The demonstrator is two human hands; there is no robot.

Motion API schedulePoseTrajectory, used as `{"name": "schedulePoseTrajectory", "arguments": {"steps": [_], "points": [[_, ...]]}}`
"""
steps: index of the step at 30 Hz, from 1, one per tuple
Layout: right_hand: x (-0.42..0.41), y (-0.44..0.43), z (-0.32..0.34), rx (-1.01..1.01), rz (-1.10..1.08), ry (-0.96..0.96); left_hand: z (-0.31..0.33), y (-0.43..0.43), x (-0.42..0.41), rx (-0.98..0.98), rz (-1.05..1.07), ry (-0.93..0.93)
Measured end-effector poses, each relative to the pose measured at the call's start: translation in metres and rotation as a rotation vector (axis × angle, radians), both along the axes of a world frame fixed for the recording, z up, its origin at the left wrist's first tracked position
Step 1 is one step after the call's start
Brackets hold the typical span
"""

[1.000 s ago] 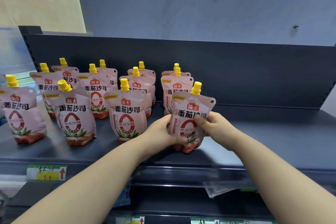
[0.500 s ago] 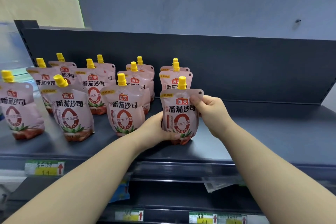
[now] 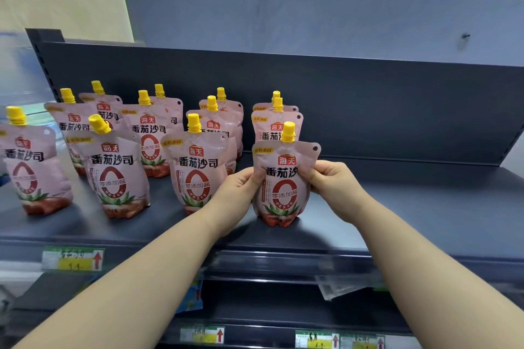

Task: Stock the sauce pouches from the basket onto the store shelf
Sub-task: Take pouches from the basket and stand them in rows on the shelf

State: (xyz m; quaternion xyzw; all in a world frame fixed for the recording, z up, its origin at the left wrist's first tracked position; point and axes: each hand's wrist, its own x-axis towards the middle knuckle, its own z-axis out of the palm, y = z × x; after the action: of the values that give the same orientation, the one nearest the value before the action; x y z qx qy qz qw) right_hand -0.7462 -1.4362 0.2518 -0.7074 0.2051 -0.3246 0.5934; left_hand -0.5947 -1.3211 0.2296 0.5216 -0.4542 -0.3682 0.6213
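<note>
On the dark grey store shelf [image 3: 411,215], right of the stocked rows, a pink sauce pouch [image 3: 283,193] stands upright with its red base down on the board, just in front of two more of its kind. Its front carries a red "海天" badge, the bold black line "番茄沙司", partly covered by both thumbs, and a large red oval crossed by "零添加酱". A small yellow tag at the upper left is too small to read. A yellow screw cap [image 3: 288,131] tops the spout, and a punched hole sits in the upper right corner.

The left hand [image 3: 241,187] pinches the pouch's left edge, thumb on the printed face and fingers curled behind. The right hand [image 3: 329,178] grips the right edge a little higher in the same way, thumb in front and fingers wrapped round the back. Both bare forearms reach up from the lower corners of the view and meet at the pouch.

The other pouches [image 3: 195,173] bear the same printing and stand in rows to the left, front to back; one front pouch [image 3: 116,176] leans, its cap tipped left. A price label [image 3: 72,258] with a red arrow hangs on the shelf's front rail, its writing blurred. Similar arrow labels [image 3: 202,334] sit on the lower rail. A dark back panel [image 3: 368,108] rises behind the shelf.
</note>
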Motion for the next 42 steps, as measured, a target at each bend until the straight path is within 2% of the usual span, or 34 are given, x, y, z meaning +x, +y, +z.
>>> {"name": "schedulePoseTrajectory", "arguments": {"steps": [6,9,13,16,21,25,29,35,42], "points": [[-0.001,0.006,0.000,0.058,0.045,0.006,0.002,-0.001,0.002,-0.011,-0.057,0.171],[0.000,0.010,-0.005,0.076,0.037,0.035,0.005,0.001,0.003,0.001,-0.046,0.144],[-0.006,0.018,-0.020,0.036,0.034,0.143,0.002,0.012,0.005,0.060,-0.088,0.005],[-0.011,0.026,-0.025,-0.070,0.008,0.278,-0.004,0.021,0.005,0.151,-0.092,-0.087],[-0.013,0.035,-0.024,-0.153,-0.136,0.353,0.000,0.029,0.004,0.287,0.050,-0.466],[-0.024,0.048,-0.017,-0.324,-0.325,0.672,-0.001,0.035,0.006,0.383,0.044,-0.678],[-0.034,0.072,-0.012,-0.428,-0.320,0.876,0.002,0.053,-0.006,0.429,0.111,-0.854],[-0.041,0.107,-0.006,-0.650,-0.302,0.935,0.009,0.095,-0.025,0.444,0.193,-0.930],[-0.057,0.157,-0.013,-0.851,-0.203,0.831,0.000,0.154,-0.051,0.483,0.290,-1.110]]}}
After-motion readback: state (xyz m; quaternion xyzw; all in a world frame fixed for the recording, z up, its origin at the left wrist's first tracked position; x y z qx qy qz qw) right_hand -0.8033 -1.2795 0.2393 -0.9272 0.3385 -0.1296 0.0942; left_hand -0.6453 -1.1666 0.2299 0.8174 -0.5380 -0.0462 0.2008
